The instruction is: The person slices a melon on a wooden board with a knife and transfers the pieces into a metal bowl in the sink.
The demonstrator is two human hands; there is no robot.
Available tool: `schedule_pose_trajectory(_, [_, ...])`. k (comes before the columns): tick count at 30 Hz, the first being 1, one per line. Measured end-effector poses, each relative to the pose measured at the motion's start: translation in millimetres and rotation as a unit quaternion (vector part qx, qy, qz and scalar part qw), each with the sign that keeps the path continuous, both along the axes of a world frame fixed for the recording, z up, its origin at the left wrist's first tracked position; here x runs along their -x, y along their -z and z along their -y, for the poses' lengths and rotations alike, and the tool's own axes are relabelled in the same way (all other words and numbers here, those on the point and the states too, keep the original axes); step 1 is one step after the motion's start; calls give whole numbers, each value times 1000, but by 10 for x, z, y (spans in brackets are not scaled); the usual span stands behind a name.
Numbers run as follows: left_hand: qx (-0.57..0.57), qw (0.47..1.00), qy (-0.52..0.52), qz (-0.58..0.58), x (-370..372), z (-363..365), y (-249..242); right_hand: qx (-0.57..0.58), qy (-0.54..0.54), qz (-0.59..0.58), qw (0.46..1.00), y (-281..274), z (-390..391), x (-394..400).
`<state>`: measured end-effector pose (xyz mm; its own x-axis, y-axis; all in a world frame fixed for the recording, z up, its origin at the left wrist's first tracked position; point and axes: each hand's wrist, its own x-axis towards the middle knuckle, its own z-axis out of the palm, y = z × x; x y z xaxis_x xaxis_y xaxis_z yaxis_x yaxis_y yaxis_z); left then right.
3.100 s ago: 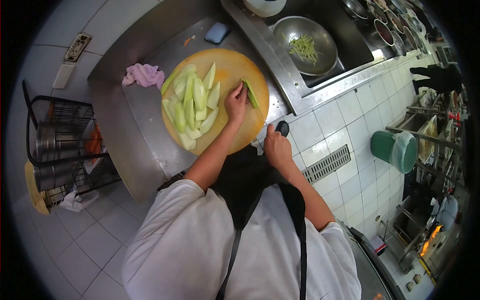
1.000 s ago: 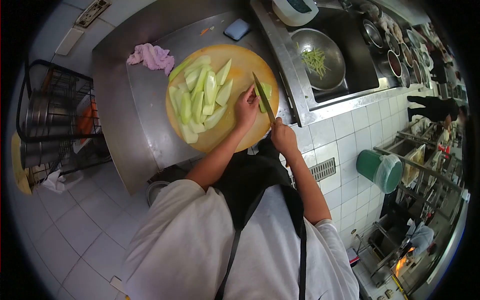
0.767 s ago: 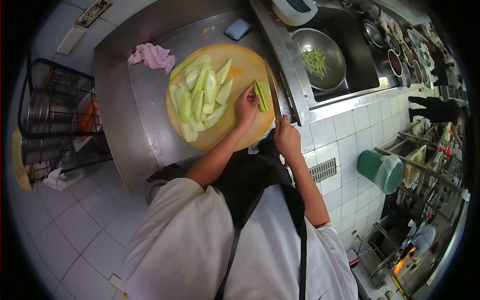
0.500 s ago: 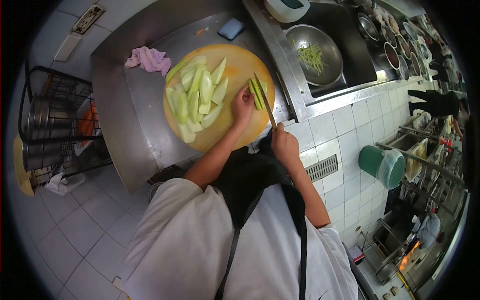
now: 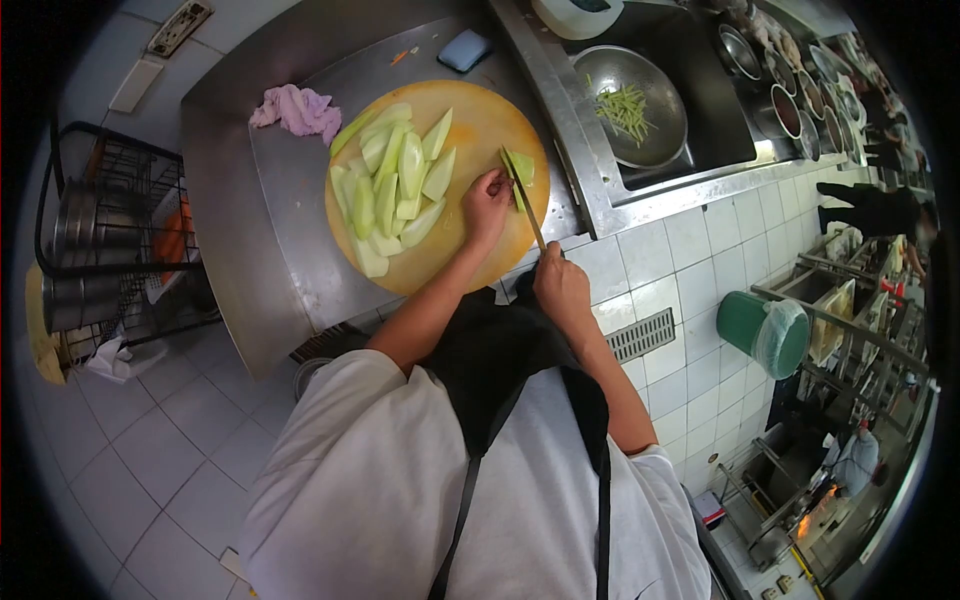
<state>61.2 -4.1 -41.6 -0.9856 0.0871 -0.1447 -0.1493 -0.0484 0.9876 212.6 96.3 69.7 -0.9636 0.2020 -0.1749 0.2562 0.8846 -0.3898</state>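
My right hand [image 5: 561, 287] is closed round the handle of a long kitchen knife [image 5: 528, 206], whose blade points away from me over the right side of a round yellow cutting board [image 5: 465, 255]. Beside the blade, my left hand [image 5: 487, 203] has its fingers bent inward, pressing a green vegetable piece that they and the knife mostly hide. A flat pale-green slice [image 5: 524, 168] lies right of the blade. Several peeled pale-green vegetable wedges [image 5: 411, 168] are heaped on the board's left half.
A pink cloth [image 5: 297, 110] and a blue sponge [image 5: 464, 51] lie on the steel counter [image 5: 285, 205]. Right of it, a metal bowl [image 5: 660, 130] holding green strips stands in the sink [image 5: 715, 120]. A wire rack with pots [image 5: 95, 220] is at left. People stand farther right.
The knife has shifted left onto the green piece by my left fingers, and a flat slice now shows to the right of the blade. My right hand has moved slightly left.
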Motion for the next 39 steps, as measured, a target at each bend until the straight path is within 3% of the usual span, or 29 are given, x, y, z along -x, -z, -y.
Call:
schedule_pose_trajectory(8, [29, 999, 22, -3, 16, 32, 12, 3, 8, 27, 1000, -20, 15, 37])
schedule_pose_trajectory(11, [40, 999, -16, -32, -6, 15, 52, 6, 4, 34, 999, -20, 3, 53])
schedule_pose_trajectory(17, [-40, 998, -42, 3, -18, 2, 147, -8, -1, 73, 997, -86, 9, 145])
schedule_pose_trajectory(20, [55, 996, -27, -61, -18, 20, 78, -23, -3, 83, 996, -120, -8, 188])
schedule_pose_trajectory(39, [112, 989, -68, -70, -29, -62, -32, -31, -63, 70, 995, -268, -223, 365])
